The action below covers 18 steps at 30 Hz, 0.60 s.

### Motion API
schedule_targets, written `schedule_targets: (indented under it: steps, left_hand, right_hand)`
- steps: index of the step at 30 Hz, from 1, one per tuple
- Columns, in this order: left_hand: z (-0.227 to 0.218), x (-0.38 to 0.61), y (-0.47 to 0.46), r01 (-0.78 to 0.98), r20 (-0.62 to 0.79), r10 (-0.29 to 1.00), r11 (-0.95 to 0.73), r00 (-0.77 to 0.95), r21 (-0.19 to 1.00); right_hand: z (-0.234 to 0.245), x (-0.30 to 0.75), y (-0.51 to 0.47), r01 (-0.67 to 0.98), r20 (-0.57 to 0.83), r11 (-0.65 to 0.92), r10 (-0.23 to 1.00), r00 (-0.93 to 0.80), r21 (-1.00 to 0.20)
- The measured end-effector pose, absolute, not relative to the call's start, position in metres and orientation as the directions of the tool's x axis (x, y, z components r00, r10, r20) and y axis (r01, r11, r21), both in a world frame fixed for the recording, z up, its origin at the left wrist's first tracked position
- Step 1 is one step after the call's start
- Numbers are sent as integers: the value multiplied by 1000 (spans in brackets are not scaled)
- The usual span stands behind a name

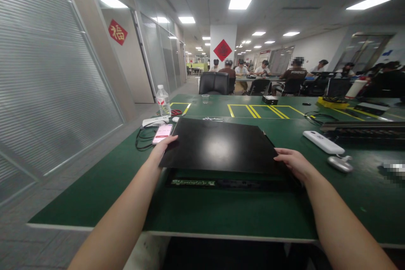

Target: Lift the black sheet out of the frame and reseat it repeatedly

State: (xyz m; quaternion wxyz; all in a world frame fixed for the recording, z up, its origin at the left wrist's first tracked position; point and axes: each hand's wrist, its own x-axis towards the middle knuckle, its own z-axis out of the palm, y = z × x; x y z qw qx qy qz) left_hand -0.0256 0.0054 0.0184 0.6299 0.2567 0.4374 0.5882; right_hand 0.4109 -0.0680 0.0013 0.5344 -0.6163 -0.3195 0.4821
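Note:
A flat, glossy black panel (218, 143) is held over the green table, a ceiling light mirrored in its middle. My left hand (163, 148) grips its left edge, thumb on top and the other fingers hidden beneath. At the opposite edge, my right hand (293, 162) is closed on the panel, its fingers partly out of sight. Just below the panel's near edge shows a dark strip with a green circuit board (193, 183). Whether that strip touches the panel cannot be seen. A phone (162, 133) with a lit screen lies beside my left hand.
A water bottle (163, 101), red-handled scissors (176, 112) and a white power strip (155, 121) with cables stand or lie at left. On the right are a white oblong device (323, 142), a grey mouse-like object (339, 163) and dark long bars (363, 133). Several people sit at far tables.

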Motion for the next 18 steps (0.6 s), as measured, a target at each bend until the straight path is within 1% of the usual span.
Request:
schedule_targets:
  steps: [3, 7, 9, 12, 15, 18]
  left_hand:
    - [21, -22, 5, -462, -256, 962, 187, -92, 867]
    - [20, -19, 4, -446, -244, 959, 158, -143, 881]
    - [19, -18, 3, -446, -229, 961, 139, -154, 884]
    - [18, -16, 2, -424, -220, 962, 133, -164, 896]
    - [17, -13, 2, -380, -219, 946, 116, -239, 918]
    - [15, -10, 1, -324, -219, 922, 112, -319, 940]
  right_hand:
    - [-3, 417, -63, -42, -218, -224, 864, 454, -974]
    - [-10, 425, -59, 13, -138, -172, 831, 538, -985]
    - [-13, 426, -57, 56, -108, -169, 818, 565, -984]
    - [-17, 427, -56, 172, -72, -211, 806, 587, -962]
    - [-18, 428, -56, 274, -41, -254, 798, 601, -927]
    - [-19, 430, -57, 339, -14, -276, 793, 609, -899]
